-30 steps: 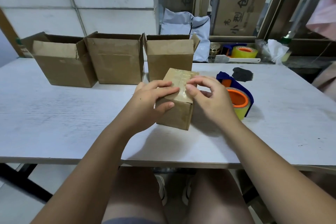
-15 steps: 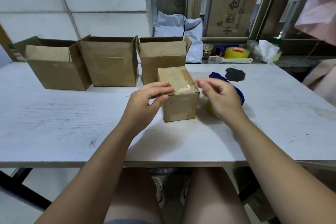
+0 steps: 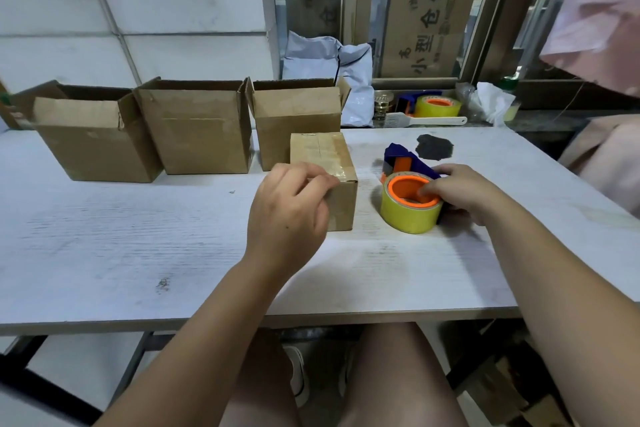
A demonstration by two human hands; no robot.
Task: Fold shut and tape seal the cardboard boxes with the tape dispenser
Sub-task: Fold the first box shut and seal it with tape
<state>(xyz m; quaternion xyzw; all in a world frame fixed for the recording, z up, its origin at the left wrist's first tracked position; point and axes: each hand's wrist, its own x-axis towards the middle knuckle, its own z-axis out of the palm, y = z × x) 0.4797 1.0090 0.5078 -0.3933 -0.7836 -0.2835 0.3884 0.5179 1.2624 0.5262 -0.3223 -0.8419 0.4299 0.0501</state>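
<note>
matt cardboard boxes (image 3: 194, 135), glossy tape (image 3: 410, 217)

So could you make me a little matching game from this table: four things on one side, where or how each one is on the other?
1 small box
2 tape dispenser
3 open boxes
4 white brush

A on the window ledge
B flaps up, back row
C taped shut, left hand on it
D gripped by right hand

Pairs: 1C, 2D, 3B, 4A.
</note>
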